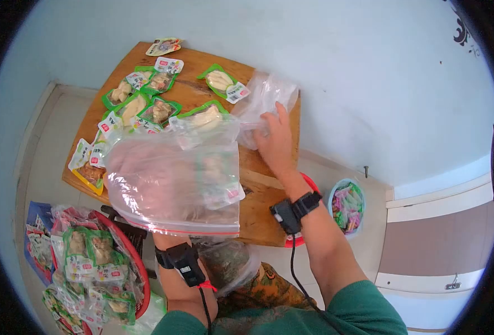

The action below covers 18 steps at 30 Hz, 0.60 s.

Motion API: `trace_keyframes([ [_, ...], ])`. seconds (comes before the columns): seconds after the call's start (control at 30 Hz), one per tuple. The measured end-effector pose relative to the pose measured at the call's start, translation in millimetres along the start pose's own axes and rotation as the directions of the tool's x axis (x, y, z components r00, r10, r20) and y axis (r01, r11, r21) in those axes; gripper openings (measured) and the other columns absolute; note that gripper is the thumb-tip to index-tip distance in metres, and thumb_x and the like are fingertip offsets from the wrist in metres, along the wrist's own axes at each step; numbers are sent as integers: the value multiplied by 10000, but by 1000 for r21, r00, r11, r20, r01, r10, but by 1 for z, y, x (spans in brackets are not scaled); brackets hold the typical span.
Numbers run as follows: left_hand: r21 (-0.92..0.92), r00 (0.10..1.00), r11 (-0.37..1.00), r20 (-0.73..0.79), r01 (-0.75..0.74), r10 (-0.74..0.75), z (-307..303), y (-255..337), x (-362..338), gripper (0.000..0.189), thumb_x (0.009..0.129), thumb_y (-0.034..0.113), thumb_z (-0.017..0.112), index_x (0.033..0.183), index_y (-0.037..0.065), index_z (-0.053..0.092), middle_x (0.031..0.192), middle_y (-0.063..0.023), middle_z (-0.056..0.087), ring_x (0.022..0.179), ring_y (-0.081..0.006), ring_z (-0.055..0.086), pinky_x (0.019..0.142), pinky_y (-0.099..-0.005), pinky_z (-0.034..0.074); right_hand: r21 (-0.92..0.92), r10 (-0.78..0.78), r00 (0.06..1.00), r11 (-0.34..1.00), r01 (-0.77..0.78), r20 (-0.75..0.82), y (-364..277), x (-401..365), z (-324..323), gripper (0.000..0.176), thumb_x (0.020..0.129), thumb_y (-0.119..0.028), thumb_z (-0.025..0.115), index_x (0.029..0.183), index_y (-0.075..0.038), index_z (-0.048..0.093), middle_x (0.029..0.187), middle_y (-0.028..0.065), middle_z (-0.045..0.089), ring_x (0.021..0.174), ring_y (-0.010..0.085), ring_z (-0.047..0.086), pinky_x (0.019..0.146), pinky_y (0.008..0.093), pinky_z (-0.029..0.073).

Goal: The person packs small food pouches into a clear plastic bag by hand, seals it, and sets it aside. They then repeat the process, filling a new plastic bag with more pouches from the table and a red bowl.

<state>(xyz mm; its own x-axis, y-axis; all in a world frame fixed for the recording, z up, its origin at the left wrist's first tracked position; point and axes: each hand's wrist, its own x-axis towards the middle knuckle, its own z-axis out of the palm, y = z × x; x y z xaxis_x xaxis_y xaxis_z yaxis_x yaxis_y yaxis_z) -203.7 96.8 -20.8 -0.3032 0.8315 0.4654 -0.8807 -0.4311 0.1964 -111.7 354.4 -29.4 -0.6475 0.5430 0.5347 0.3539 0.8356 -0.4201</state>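
Note:
A large clear zip bag [146, 192] with a red strip along its near edge spreads over the front of the wooden table. Through its film I see my left hand [152, 173], which seems to be inside the bag; its fingers are blurred by the plastic. A green-and-white food packet [216, 178] shows through the bag's right part. My right hand [275, 139] is at the table's right side, thumb and fingers closed on the edge of another clear plastic bag [269, 92]. Several sealed food packets [160, 111] lie beyond and left of my left hand.
The wooden table [264, 206] stands against a pale wall. A red basket [141, 268] heaped with bagged packets is at lower left, beside a blue container [37, 212]. A light-blue tub [331, 204] of colourful packets sits on the floor at right. Cables hang from both wrist devices.

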Motion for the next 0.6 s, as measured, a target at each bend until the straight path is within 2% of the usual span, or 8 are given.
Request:
trace_keyframes([
  [0.13, -41, 999, 999, -45, 6, -8, -1, -1, -16, 164, 780, 172, 602, 811, 12, 580, 916, -188, 664, 769, -319, 639, 744, -469, 535, -5, -71, 997, 997, 71, 7, 46, 35, 13, 413, 745, -9, 710, 1147, -15, 615, 1481, 293, 376, 1313, 451, 446, 1094, 448, 398],
  [0.23, -79, 997, 997, -78, 12, -18, -2, 1, -33, 169, 779, 177, 599, 811, 12, 579, 923, -193, 663, 773, -327, 638, 749, -476, 535, -212, -54, 998, 976, 57, 22, 49, 49, 4, 422, 728, -14, 701, 1145, -34, 634, 1452, 246, 452, 1342, 422, 437, 1090, 440, 403],
  [0.3, -101, 995, 995, -98, 12, -22, -3, 6, -36, 172, 779, 179, 597, 812, 12, 578, 927, -197, 662, 776, -332, 638, 753, -480, 535, -434, 129, 989, 897, -86, 71, 24, 54, -19, 491, 730, -12, 695, 1215, -36, 619, 1458, 240, 456, 1347, 418, 434, 1108, 445, 385],
  [0.33, -110, 994, 994, -107, 11, -23, -2, 9, -37, 173, 778, 181, 596, 812, 12, 577, 929, -199, 662, 777, -335, 638, 754, -482, 534, -430, 125, 990, 899, -82, 73, 19, 51, -26, 491, 730, -12, 695, 1215, -36, 619, 1458, 240, 456, 1347, 418, 434, 1108, 445, 385],
  [0.4, -131, 992, 991, -121, 15, -31, 1, 6, -33, 176, 778, 184, 594, 812, 11, 576, 934, -203, 661, 780, -340, 638, 758, -487, 534, -196, 13, 1000, 980, -13, -2, 10, 38, -46, 613, 735, -26, 704, 1329, -38, 557, 1496, 222, 428, 1373, 411, 414, 1124, 443, 374],
  [0.47, -145, 991, 989, -128, 16, -35, 10, 1, -26, 180, 777, 186, 592, 813, 11, 576, 938, -207, 661, 783, -346, 637, 762, -491, 534, -21, -146, 989, 989, 147, 36, -37, 13, -76, 701, 723, -21, 721, 1382, 8, 484, 1517, 235, 377, 1373, 415, 405, 1138, 458, 357],
  [0.53, -149, 990, 989, -135, 22, -43, 23, -5, -18, 183, 777, 189, 590, 813, 11, 575, 942, -211, 660, 786, -351, 637, 765, -496, 534, 172, -165, 979, 975, 143, 122, -87, -16, -107, 762, 733, -46, 739, 1430, -2, 435, 1540, 232, 357, 1408, 397, 379, 1147, 445, 352],
  [0.6, -151, 987, 988, -150, 28, -51, 38, -10, 0, 186, 776, 192, 588, 814, 11, 574, 946, -215, 660, 788, -356, 637, 769, -500, 533, 268, -245, 968, 938, 222, 56, -102, -45, -125, 697, 752, -51, 740, 1402, -13, 492, 1532, 223, 387, 1399, 390, 408, 1128, 445, 374],
])
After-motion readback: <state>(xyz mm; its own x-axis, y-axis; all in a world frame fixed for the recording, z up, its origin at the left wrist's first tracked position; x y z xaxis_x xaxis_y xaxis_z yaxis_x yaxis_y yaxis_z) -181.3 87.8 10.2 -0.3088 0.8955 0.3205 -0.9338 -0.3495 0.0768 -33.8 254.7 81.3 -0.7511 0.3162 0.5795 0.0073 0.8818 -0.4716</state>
